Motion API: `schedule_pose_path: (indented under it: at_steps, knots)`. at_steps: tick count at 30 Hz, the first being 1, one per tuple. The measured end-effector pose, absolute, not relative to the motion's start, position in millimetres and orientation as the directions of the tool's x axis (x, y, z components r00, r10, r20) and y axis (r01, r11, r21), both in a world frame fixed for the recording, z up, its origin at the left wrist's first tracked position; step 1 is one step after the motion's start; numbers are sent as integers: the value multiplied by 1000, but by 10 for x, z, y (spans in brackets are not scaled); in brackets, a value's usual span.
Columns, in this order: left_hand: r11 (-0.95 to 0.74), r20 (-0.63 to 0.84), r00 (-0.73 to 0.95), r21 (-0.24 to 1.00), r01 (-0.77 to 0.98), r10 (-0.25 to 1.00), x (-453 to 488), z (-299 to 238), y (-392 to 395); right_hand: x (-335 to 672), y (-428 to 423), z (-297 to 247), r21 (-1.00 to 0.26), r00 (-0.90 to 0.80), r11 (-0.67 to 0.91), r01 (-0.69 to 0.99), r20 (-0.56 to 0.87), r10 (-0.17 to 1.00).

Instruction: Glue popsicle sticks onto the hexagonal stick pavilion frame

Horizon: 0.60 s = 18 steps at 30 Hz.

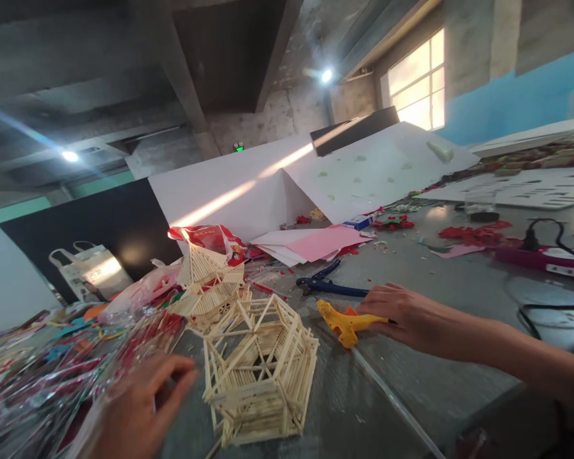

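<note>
Near the bench's left edge, your left hand rests beside a heap of shiny coloured strips, its grip loosely curled with nothing clearly in it. Just to its right stands a hexagonal stick frame, and behind that, toward the far edge, a second stick model. Further right, your right hand has its grip clenched on the yellow glue gun, nozzle pointing toward the frame. Blue-handled pliers lie just behind it; pink paper lies toward the far edge.
</note>
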<state>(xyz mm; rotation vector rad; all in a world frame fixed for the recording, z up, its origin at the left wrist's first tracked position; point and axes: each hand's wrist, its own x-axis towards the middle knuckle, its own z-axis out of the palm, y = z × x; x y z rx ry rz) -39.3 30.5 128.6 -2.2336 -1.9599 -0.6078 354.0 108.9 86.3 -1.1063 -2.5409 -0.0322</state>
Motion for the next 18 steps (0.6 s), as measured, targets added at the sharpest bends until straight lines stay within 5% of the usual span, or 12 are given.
schedule_pose_path:
  at_steps: [5, 18]
  knots:
    - [-95, -4, 95, 41, 995, 995, -481, 853, 112, 3556, 1161, 799, -120, -628, 693, 711, 335, 702]
    - [-50, -99, 46, -36, 998, 994, -494, 620, 95, 3434, 1198, 842, -126, -652, 704, 699, 290, 700]
